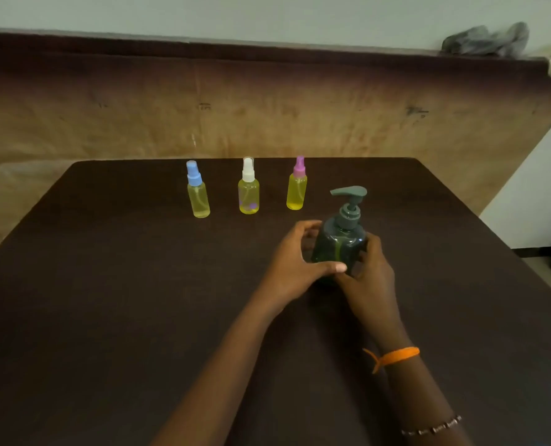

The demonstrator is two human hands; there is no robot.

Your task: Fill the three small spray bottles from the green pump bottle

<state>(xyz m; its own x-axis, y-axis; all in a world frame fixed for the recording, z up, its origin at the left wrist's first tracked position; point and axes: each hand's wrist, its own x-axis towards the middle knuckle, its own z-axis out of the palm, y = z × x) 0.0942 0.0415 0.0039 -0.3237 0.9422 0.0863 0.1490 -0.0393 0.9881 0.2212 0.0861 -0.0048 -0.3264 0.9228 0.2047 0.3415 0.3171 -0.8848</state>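
On the dark tabletop (106, 284) our left hand (295, 263) and right hand (369, 275) wrap the upright green pump bottle (340, 243). All three spray bottles (248, 196) behind look full and capped, so we're probably just setting it down.

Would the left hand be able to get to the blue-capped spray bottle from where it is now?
Probably yes. The left hand is curled round the green pump bottle, so it must let go first. The table between it and the blue-capped spray bottle looks bare.
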